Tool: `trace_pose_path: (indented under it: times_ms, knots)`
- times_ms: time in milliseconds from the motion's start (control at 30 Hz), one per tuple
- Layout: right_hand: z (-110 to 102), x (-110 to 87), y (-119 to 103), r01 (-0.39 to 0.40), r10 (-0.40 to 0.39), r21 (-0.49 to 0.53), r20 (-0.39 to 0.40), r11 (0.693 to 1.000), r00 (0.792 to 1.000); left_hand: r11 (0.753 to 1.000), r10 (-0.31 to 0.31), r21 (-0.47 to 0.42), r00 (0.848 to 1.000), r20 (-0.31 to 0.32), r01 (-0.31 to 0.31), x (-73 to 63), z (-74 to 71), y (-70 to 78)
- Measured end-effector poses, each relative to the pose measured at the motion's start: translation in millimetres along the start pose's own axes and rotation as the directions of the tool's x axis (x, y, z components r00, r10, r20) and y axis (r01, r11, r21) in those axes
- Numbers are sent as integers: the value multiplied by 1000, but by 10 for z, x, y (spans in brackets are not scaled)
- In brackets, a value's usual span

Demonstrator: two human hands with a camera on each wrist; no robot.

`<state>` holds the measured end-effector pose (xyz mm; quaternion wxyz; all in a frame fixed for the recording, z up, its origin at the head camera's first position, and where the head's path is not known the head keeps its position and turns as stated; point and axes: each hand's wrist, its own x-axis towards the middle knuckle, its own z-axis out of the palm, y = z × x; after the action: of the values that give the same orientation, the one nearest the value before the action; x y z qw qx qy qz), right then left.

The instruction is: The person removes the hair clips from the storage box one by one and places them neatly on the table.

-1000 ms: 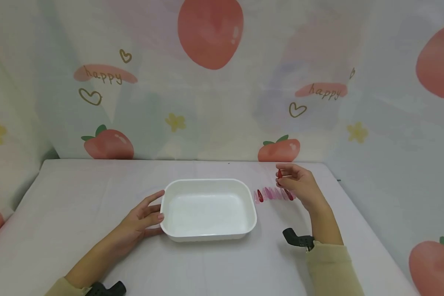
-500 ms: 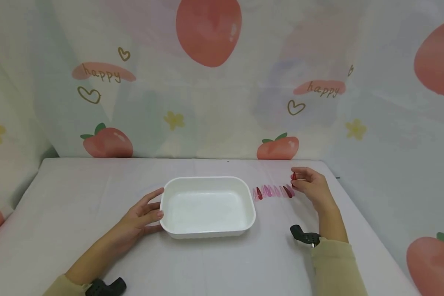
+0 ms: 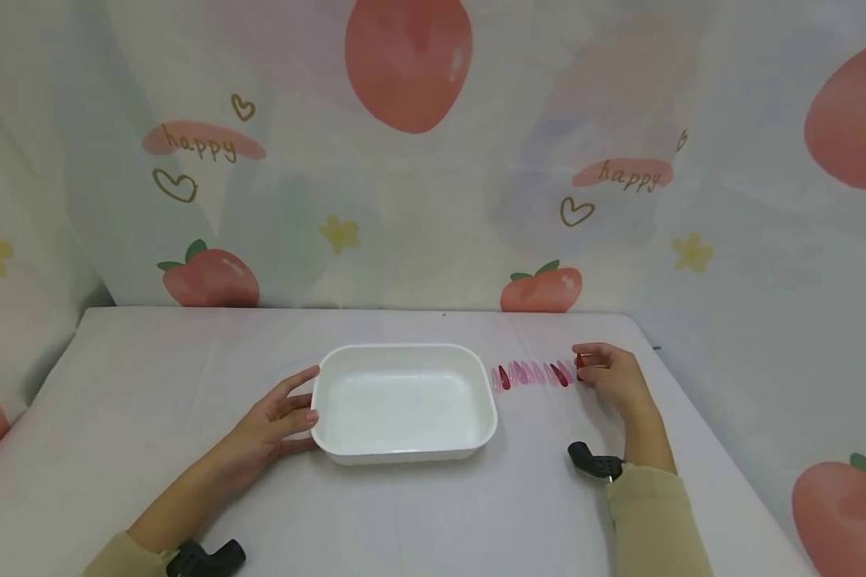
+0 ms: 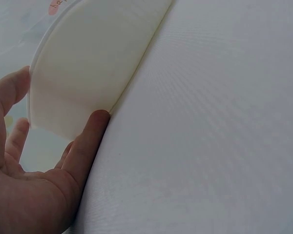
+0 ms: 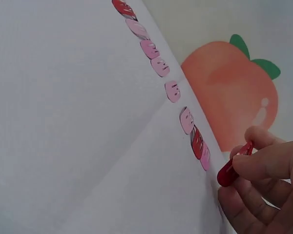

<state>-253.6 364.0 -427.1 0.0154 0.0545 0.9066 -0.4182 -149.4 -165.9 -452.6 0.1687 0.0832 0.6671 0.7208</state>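
A red snap hair clip (image 5: 229, 171) is pinched between the thumb and fingers of my right hand (image 3: 616, 383), at the right end of a row of clips. The row holds several pink clips (image 5: 173, 91) and two dark red ones, such as the red clip (image 3: 504, 377) near its left end. My left hand (image 3: 263, 433) touches the left side of a white rectangular tray (image 3: 404, 405), fingers spread and fairly straight. In the left wrist view, fingertips (image 4: 100, 117) rest against the tray's outer wall (image 4: 88, 63).
The white-covered table (image 3: 404, 521) reaches back to a hanging cloth (image 3: 418, 200) printed with peaches, hearts and flowers. More of this cloth hangs along both sides. Black camera mounts (image 3: 595, 462) sit at both wrists.
My right hand has moved right with the red clip, from above the row to its right end, and then lowered toward the table. The left hand and tray hold still.
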Motion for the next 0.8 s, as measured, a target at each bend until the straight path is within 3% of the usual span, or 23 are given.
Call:
trace_pose_path:
  times_ms: [200, 600, 800]
  knots:
    - [31, 17, 38, 32, -34, -105, -11, 994, 999, 1000, 4, -12, 1000, 9, -4, 0, 10, -4]
    - [94, 40, 30, -4, 2, -91, -19, 996, 1000, 1000, 6, 2, 1000, -7, -6, -45, -11, -22]
    - [59, 7, 30, -22, 20, -86, -23, 996, 1000, 1000, 9, -21, 1000, 5, -9, 14, -15, -57]
